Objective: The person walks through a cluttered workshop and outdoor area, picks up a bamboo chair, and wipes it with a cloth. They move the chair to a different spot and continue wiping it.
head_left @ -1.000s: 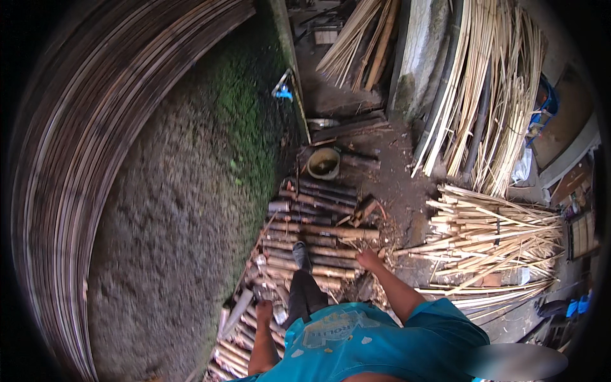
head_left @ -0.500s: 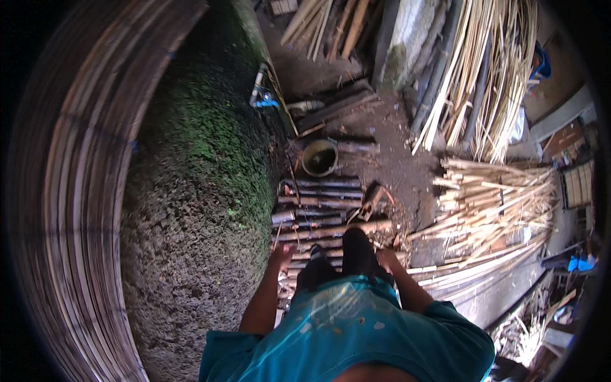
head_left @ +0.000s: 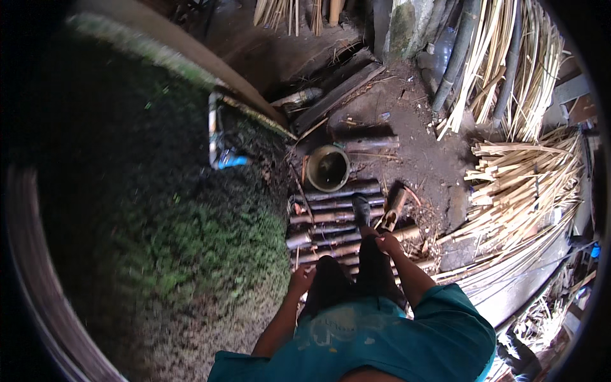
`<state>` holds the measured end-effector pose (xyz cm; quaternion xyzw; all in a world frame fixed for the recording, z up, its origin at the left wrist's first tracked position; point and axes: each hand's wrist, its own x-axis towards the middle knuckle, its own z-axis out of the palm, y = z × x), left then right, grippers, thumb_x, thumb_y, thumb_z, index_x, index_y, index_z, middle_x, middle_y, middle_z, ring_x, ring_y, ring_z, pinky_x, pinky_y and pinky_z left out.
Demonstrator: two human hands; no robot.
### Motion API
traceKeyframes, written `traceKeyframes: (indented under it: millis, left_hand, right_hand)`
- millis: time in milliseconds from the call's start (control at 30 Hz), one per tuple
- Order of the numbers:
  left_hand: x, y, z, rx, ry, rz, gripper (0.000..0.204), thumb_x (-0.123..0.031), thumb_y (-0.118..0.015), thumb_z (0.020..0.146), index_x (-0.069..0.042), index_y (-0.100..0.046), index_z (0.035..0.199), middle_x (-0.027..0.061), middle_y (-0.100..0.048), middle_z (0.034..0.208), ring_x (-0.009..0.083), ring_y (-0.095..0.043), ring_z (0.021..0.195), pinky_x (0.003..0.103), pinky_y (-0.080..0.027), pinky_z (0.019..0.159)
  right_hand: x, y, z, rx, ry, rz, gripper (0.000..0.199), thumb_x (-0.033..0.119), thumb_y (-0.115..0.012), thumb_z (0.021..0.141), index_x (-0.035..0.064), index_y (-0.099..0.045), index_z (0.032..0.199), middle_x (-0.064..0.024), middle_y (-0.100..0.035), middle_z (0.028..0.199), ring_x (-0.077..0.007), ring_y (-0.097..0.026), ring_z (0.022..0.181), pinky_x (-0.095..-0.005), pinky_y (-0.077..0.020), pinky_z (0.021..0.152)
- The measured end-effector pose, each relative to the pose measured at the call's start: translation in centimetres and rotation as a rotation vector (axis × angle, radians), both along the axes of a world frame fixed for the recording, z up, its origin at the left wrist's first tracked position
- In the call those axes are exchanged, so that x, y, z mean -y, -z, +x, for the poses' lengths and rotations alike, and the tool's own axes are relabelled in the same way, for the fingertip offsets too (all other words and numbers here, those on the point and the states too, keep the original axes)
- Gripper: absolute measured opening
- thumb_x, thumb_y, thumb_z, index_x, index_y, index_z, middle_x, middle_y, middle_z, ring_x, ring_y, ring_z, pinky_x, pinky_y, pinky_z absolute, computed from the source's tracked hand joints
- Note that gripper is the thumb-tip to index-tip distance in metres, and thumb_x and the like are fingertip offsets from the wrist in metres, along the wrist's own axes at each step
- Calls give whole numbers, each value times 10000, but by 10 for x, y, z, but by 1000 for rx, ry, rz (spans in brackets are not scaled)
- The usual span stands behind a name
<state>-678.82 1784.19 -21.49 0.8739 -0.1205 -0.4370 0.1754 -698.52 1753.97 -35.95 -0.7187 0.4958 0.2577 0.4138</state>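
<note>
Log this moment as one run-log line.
left hand: empty, at side | right hand: empty, at side | standing on: bamboo-pole walkway | ahead: round pot | right: split bamboo strips

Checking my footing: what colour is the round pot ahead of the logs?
Olive-brown pot, dark inside; head view.
</note>
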Motion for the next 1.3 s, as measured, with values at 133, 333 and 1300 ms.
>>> traceKeyframes:
  millis: [133,333,1300]
  left_hand:
    - [73,28,35,134,34,-96,382,-385,-605,828,-60,-592,1028,109,-617,730,244,-617,683,360,-475,611]
    - [128,100,63,147,-54,-129,311,-307,-593,845,-62,-582,1036,101,-604,683,252,-610,643,343,-478,592]
    - [100,183,112,315,-34,-111,124,-177,-604,803,-53,-618,794,99,-616,677,263,-605,561,351,-489,520]
  right_hand:
    - [57,60,98,119,44,118,495,428,-605,755,45,-587,1068,-210,-619,1033,-352,-597,974,-429,-466,839]
    - [94,173,260,187,-54,42,570,451,-642,730,11,-585,1089,-206,-613,1055,-348,-578,1007,-427,-464,861]
    - [118,342,418,470,739,810,505,75,-680,740,188,-497,1197,9,-584,1042,-200,-576,926,-539,-488,781]
